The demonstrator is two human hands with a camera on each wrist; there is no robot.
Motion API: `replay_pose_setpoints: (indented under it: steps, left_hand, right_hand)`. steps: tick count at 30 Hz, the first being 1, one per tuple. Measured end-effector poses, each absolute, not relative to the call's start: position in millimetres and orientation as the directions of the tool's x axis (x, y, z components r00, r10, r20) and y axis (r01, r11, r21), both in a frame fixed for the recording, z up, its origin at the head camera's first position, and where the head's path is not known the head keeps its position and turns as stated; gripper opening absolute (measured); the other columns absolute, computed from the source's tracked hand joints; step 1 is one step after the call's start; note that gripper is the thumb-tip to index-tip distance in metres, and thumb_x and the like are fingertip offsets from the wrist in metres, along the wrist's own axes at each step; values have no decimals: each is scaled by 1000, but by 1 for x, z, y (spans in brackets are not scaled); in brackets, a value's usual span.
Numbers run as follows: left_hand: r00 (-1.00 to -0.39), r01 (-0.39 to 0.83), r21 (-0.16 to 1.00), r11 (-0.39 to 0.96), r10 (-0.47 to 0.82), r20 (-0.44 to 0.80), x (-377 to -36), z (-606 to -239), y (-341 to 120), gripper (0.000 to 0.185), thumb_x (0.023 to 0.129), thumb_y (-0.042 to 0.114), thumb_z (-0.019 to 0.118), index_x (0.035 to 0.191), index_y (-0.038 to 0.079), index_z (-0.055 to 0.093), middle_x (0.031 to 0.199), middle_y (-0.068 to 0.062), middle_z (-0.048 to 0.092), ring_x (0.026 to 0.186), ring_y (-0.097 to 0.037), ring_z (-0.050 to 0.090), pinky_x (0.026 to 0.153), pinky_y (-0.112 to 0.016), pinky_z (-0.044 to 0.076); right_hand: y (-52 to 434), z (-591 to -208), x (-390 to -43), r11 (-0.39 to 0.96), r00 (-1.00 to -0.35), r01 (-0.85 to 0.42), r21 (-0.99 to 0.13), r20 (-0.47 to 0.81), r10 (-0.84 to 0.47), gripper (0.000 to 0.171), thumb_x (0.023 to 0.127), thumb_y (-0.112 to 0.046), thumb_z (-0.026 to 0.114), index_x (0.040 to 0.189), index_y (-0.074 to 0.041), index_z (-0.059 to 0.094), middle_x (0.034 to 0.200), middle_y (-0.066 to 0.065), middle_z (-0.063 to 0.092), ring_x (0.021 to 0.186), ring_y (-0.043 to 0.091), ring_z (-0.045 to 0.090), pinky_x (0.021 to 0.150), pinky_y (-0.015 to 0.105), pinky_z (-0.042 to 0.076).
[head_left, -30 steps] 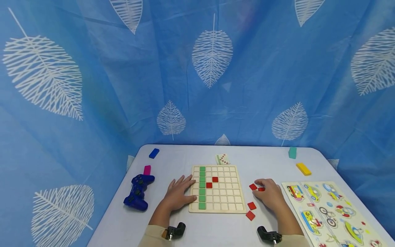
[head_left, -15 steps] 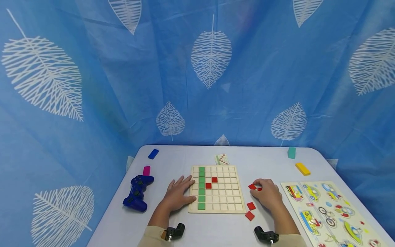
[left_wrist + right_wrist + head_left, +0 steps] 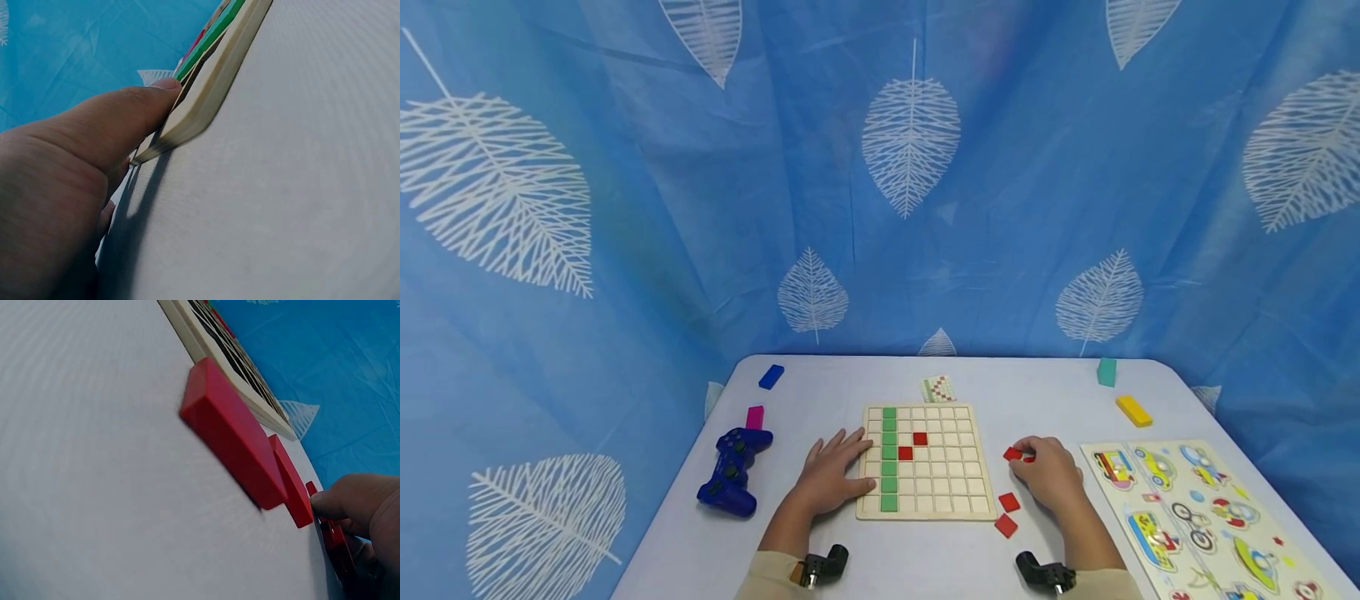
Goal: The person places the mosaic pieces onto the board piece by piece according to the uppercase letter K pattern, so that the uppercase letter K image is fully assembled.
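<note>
1. The left hand (image 3: 831,477) lies spread at the left edge of the wooden grid board (image 3: 940,487), its thumb touching the rim and no piece clasped; this looks like bracing, to keep the board from sliding on the surface (image 3: 917,558).
2. The right hand (image 3: 1051,473), right of the board, has thumb and fingers curled round a red tile (image 3: 1028,458), apparently pinching it by the edges.
3. The loose red tiles (image 3: 1009,502) lie flat nearby, between board and right hand, presumably for an easy reach.
4. On the board, green tiles (image 3: 889,484) fill the second column from the left, and two seated red tiles (image 3: 921,438) step diagonally beside it.
5. The pattern card (image 3: 938,388) sits just beyond the far edge, probably to be read at a glance; its print is too small to follow fully.
6. Whether the pinched tile is off the surface cannot be told: the hand covers much of it, and the right wrist view is dark there.
7. The game controller (image 3: 727,472) partly hides the pink block (image 3: 755,417); the vehicle puzzle board (image 3: 1223,557) is cut off at the bottom.
</note>
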State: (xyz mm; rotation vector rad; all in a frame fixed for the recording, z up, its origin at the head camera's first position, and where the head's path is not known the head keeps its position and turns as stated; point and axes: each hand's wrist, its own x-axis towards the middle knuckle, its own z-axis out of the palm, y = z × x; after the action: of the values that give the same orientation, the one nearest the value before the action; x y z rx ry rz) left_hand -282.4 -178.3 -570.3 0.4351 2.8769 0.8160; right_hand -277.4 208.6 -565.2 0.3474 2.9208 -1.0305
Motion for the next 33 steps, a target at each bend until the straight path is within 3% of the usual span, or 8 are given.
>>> replay_pose_setpoints:
  steps: [11, 21, 26, 33]
  left_hand:
    - [-949, 237, 545, 804, 312, -48, -283, -571, -177, 74, 90, 54, 77, 155, 29, 52, 171, 4, 35, 162, -32, 19, 128, -67, 3]
    - [-950, 240, 545, 803, 310, -40, -284, -573, -179, 74, 90, 55, 77, 155, 30, 52, 171, 5, 34, 162, -32, 18, 128, -66, 3]
    - [-950, 240, 547, 802, 310, -38, -284, -573, -178, 75, 90, 55, 77, 155, 29, 52, 171, 5, 34, 162, -31, 18, 128, -66, 3]
    - [-953, 229, 555, 800, 301, -41, -282, -571, -177, 74, 89, 53, 78, 154, 29, 53, 170, 5, 35, 162, -32, 18, 128, -66, 2]
  right_hand:
    - [204, -559, -283, 708, -986, 152, -690, -59, 154, 31, 93, -18, 75, 119, -2, 69, 108, 13, 69, 97, 27, 60, 85, 46, 58]
    - [165, -539, -303, 666, -998, 56, -744, -31, 50, 32, 94, -18, 75, 123, -6, 69, 117, 11, 65, 96, 22, 59, 74, 32, 56]
    - [143, -539, -317, 645, -999, -29, -764, 6, -38, 29, 97, -14, 73, 124, -7, 69, 121, 11, 63, 95, 22, 59, 77, 34, 56]
    - [121, -550, -337, 657, -986, -129, -742, 26, -164, 22, 99, -10, 68, 122, -8, 69, 120, 10, 63, 105, 23, 61, 93, 46, 54]
